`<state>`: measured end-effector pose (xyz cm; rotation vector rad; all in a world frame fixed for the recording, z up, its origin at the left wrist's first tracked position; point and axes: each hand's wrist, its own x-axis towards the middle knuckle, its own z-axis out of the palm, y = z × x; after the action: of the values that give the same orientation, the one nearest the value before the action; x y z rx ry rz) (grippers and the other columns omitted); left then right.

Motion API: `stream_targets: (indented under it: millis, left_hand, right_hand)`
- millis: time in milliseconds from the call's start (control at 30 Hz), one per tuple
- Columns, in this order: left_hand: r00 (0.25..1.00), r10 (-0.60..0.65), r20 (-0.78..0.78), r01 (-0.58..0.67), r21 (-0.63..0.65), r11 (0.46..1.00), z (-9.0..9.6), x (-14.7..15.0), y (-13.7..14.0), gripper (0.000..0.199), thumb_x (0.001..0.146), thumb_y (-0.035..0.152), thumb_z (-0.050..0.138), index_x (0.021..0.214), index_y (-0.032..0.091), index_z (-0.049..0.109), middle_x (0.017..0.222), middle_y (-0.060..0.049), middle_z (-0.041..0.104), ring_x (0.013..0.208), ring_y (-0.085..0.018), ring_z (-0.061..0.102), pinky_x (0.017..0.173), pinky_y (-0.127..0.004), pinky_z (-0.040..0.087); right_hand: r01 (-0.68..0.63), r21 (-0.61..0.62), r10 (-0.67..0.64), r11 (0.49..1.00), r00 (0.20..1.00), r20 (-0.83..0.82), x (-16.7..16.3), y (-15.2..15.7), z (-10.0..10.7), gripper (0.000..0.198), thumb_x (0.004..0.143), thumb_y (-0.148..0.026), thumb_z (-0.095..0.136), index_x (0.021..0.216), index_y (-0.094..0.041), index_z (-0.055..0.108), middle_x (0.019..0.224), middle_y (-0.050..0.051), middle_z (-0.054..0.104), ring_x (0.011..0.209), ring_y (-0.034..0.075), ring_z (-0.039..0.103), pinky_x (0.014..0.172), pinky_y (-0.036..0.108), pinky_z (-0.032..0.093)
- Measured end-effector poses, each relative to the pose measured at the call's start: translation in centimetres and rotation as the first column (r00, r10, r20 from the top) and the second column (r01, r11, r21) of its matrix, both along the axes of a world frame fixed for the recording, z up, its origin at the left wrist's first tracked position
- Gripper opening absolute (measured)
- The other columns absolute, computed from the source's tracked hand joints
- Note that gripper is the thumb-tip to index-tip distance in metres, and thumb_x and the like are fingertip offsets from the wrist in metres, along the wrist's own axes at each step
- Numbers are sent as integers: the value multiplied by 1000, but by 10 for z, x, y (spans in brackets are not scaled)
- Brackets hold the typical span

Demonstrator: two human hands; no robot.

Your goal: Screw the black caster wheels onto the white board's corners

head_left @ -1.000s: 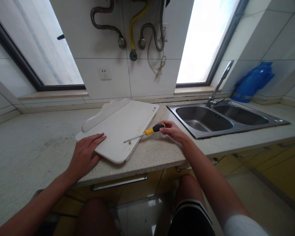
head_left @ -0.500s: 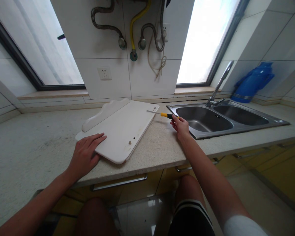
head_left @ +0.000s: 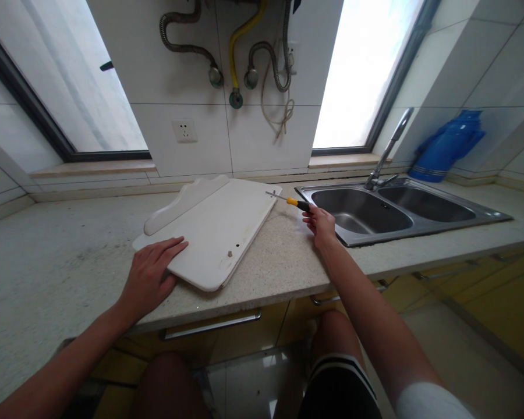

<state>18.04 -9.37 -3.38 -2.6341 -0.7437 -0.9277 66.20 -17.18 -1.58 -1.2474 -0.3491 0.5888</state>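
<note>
A white panel (head_left: 218,224) lies slantwise on the speckled countertop, with a wavy-edged white strip (head_left: 186,203) along its far left side. Small holes and a peg show near the panel's right edge. Fingers stretched out, my left hand (head_left: 151,270) rests on the panel's near left corner. My right hand (head_left: 321,226) is closed around the handle of a yellow and black screwdriver (head_left: 291,201). The screwdriver's thin shaft points left over the panel's far right corner, close to a small fitting there. Whether the tip touches the panel I cannot tell.
To the right, a steel double sink (head_left: 362,212) with a faucet (head_left: 388,148) is set into the countertop (head_left: 70,244). A blue thermos-like jug (head_left: 449,146) stands behind it. Hoses (head_left: 187,46) and a wall socket (head_left: 184,131) are on the tiled wall. Drawer handles (head_left: 212,324) line the front.
The screwdriver has tilted slightly, its tip shifting a little right and toward the panel's far edge. My left hand stays on the panel.
</note>
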Motion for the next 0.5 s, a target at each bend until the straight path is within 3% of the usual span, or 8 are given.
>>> stream_targets:
  millis: [267,400,500]
  left_hand:
    - [1000,-5,-10,5,9,1000,0,0,1,59,99,17,59,157,24,55,155,-18,67,136,-40,65,112,-54,46]
    - [1000,-5,-15,5,24,1000,0,1,0,55,101,19,59,156,23,54,153,-19,67,134,-40,66,111,-55,46]
    - [1000,-3,-22,4,26,1000,1,1,0,56,101,17,58,157,22,52,153,-19,67,134,-40,65,111,-56,46]
  right_hand:
    - [39,12,-39,999,999,-19,-5,-2,5,26,84,-36,91,93,-21,72,78,3,82,66,13,78,47,16,46]
    - [34,-13,-34,999,999,-22,-7,-4,8,16,95,-30,83,98,-19,72,80,1,82,63,9,74,47,14,44]
    - [22,-49,-23,999,1000,-15,-9,-5,10,17,104,-32,77,108,-15,73,90,1,79,68,10,72,55,17,52]
